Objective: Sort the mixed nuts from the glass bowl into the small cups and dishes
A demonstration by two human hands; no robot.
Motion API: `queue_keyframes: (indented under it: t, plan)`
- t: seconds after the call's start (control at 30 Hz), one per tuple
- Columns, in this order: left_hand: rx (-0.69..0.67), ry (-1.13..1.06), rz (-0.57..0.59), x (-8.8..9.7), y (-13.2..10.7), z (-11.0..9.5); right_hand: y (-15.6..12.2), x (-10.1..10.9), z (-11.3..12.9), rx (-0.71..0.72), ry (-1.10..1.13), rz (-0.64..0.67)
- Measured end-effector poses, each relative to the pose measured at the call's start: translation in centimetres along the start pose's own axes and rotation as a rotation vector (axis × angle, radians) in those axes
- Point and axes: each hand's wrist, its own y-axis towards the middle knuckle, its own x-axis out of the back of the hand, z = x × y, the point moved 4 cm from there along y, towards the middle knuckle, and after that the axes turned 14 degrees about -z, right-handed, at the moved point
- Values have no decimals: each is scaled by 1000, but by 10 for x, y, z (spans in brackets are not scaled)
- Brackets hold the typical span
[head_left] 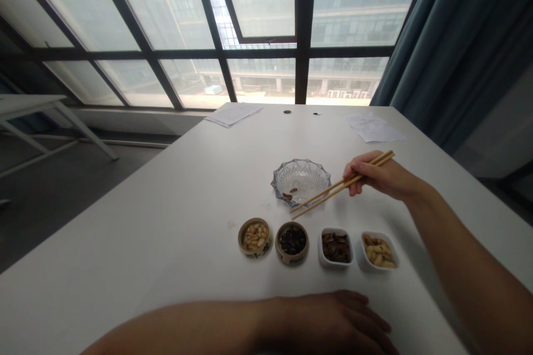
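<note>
My right hand (368,175) is closed around a pair of wooden chopsticks (333,189). Their tips, slightly apart with nothing visible between them, hover near the front rim of a clear glass bowl (318,171) that holds a few small brown pieces (287,196). Nearer to me stand a round tub of pale nuts (255,237), a round tub of black pieces (292,239), a white square dish of dark brown strips (336,247) and a white square dish of pale yellow pieces (378,250). My left hand (350,321) lies flat near the front edge, fingers stretched out, holding nothing.
The white table (166,222) stretches toward a large window. Papers (234,115) lie at its far left and more sheets (375,126) at the far right. A dark round disc (287,112) sits at the back. A blue curtain (449,39) hangs on the right.
</note>
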Motion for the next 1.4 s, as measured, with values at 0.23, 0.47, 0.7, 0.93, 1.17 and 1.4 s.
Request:
queue_keyframes:
  t: [0.23, 0.47, 0.7, 0.93, 1.17, 1.4]
  plan:
    - [15, -1, -8, 1, 1, 0, 13, 3, -7, 61, -46, -306]
    - [-3, -4, -16, 0, 1, 1, 18, -5, -23, 3, -79, -303]
    - [7, -9, -10, 0, 0, 1, 21, -5, -35, -60, -14, -329]
    - [5, -42, -27, 2, 1, 0, 22, -3, -34, -58, 27, -361]
    - [24, -63, -33, -1, 0, 3, 7, 36, -8, -17, 89, -289]
    - [49, -59, -10, -1, 0, 3, -18, 57, 7, -159, -107, 16]
